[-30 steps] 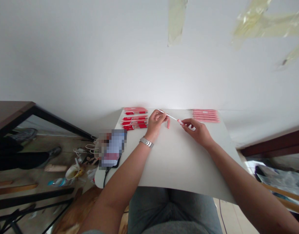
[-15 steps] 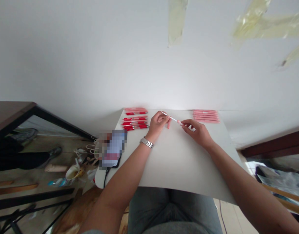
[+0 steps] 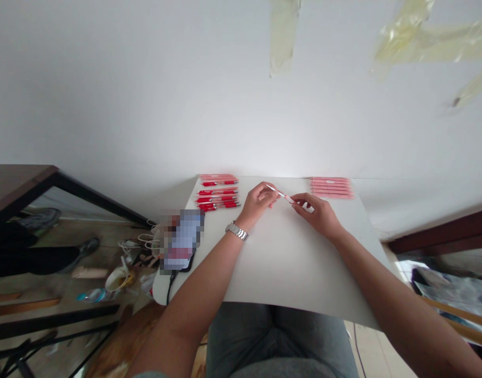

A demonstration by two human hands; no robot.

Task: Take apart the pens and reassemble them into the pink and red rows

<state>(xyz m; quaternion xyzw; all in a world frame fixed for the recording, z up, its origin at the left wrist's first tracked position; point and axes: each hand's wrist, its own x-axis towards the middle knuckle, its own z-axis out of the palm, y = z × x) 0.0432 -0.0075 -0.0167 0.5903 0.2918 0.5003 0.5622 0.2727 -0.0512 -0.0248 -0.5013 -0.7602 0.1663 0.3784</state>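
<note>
Pink-and-white pen [image 3: 280, 194] held in a narrow pinch by both hands, above the middle of the white board [image 3: 288, 262]: left hand [image 3: 257, 203] fingers on the shaft, right hand [image 3: 315, 212] fingertips at the pink end. One pen in hand. Two batches lie on the board: red pens [image 3: 217, 198], about seven, left; pink pens [image 3: 331, 187], about five, right.

We are holding a slim white-and-pink pen [image 3: 280, 193] between our left hand [image 3: 257, 203] and right hand [image 3: 316, 211] over a white tabletop [image 3: 291, 257].
</note>
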